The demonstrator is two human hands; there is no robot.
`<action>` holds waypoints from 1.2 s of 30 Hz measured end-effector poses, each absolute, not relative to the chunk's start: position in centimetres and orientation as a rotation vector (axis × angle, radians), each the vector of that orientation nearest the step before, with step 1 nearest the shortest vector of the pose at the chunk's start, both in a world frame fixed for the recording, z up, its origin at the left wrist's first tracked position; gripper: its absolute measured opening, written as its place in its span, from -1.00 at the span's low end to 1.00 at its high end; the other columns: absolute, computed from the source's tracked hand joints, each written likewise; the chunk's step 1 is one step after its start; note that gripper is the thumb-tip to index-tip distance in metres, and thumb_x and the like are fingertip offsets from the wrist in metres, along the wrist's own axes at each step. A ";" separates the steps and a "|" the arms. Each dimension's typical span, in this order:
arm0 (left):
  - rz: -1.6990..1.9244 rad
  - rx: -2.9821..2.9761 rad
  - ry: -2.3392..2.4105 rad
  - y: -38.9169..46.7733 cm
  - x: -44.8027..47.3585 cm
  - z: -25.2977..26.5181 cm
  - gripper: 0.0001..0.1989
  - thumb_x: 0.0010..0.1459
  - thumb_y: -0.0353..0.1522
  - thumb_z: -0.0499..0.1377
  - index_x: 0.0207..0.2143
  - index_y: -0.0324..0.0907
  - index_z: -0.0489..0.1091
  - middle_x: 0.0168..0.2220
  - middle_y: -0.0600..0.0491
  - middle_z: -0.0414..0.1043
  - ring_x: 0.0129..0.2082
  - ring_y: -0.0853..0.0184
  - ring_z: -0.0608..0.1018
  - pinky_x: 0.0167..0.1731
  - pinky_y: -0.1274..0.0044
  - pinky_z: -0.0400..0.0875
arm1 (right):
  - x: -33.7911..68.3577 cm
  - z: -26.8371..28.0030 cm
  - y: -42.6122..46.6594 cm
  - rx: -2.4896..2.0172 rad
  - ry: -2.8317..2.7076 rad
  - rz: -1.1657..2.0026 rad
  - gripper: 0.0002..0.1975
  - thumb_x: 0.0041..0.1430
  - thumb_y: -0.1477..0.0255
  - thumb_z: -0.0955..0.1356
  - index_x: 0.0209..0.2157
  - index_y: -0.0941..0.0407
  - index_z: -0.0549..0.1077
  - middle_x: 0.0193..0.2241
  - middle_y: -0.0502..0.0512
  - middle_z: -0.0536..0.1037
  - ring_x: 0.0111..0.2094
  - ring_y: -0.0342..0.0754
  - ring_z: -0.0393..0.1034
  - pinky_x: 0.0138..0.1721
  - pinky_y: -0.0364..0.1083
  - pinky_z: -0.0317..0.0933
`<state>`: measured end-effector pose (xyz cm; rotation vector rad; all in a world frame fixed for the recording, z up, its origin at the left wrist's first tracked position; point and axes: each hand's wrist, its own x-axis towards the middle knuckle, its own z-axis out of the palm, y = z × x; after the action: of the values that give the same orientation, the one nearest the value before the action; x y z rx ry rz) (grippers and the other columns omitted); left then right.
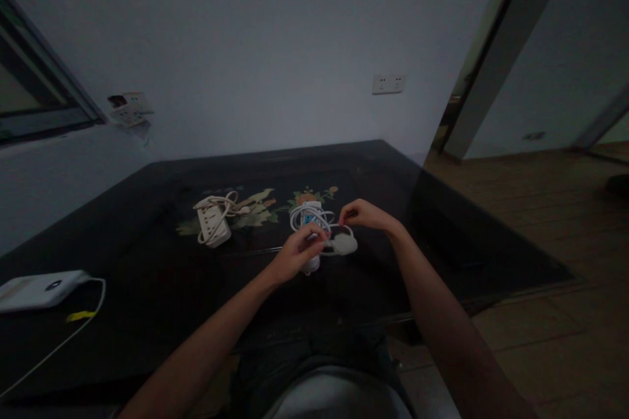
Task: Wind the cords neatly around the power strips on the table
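Observation:
In the middle of the dark table lies a white power strip (314, 207) with blue on its face, its white cord (297, 213) looped around it. My left hand (299, 250) is over the strip and hides part of it. Its fingers are closed on the neck of a large white plug (345, 243). On the other side, my right hand (364, 215) pinches a loop of the white cord just above the plug. To the left rests another power strip (212, 224), off-white, wrapped loosely in its own cord; neither hand touches it.
The black table (393, 183) has a painted flower pattern and stands against the wall. At its left edge lies a white device (42, 291) with a cable and a yellow tag (81, 316). Wall sockets (388, 84) are above the table.

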<state>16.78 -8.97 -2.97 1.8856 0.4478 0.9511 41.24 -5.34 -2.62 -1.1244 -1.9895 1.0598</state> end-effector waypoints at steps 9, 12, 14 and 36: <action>1.115 1.068 0.376 -7.3 17.2 -3.5 -0.71 0.04 -0.23 0.27 -0.31 -0.17 0.25 -0.54 0.20 0.19 -0.54 0.49 0.31 -0.36 0.54 0.39 | 38.7 -3.8 -5.1 -1.270 -1.899 0.760 -0.72 0.15 0.33 0.30 -0.14 0.18 0.41 -0.34 0.11 0.49 -0.40 -0.10 0.38 -0.35 -0.11 0.25; 1.196 1.105 0.416 -7.2 17.2 -3.8 -0.73 0.06 -0.24 0.26 -0.30 -0.18 0.28 -0.54 0.18 0.25 -0.52 0.47 0.34 -0.42 0.59 0.32 | 37.5 -3.9 -5.3 -1.309 -1.938 0.605 -0.59 0.05 0.27 0.40 -0.09 0.17 0.40 -0.21 0.18 0.45 -0.22 -0.01 0.34 -0.18 -0.04 0.21; 1.232 1.129 0.456 -7.2 17.1 -4.0 -0.76 0.07 -0.25 0.25 -0.31 -0.19 0.29 -0.55 0.18 0.27 -0.52 0.47 0.34 -0.46 0.62 0.28 | 37.1 -3.9 -5.5 -1.325 -2.007 0.571 -0.63 0.01 0.27 0.43 -0.17 0.17 0.45 -0.21 0.18 0.46 -0.16 0.02 0.31 -0.11 -0.02 0.16; 1.192 1.288 0.615 -7.1 17.0 -4.8 -0.73 0.08 -0.18 0.20 -0.37 -0.17 0.23 -0.56 0.19 0.31 -0.55 0.44 0.39 -0.46 0.58 0.31 | 38.8 -2.2 -6.3 -1.348 -2.184 0.771 -0.87 -0.01 0.51 0.33 -0.35 0.20 0.46 -0.43 0.02 0.47 -0.41 -0.13 0.29 -0.35 -0.16 0.12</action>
<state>16.98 -7.07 -4.82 1.2877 0.6154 1.1921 38.80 -6.34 -2.23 -1.3479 -2.1840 0.7711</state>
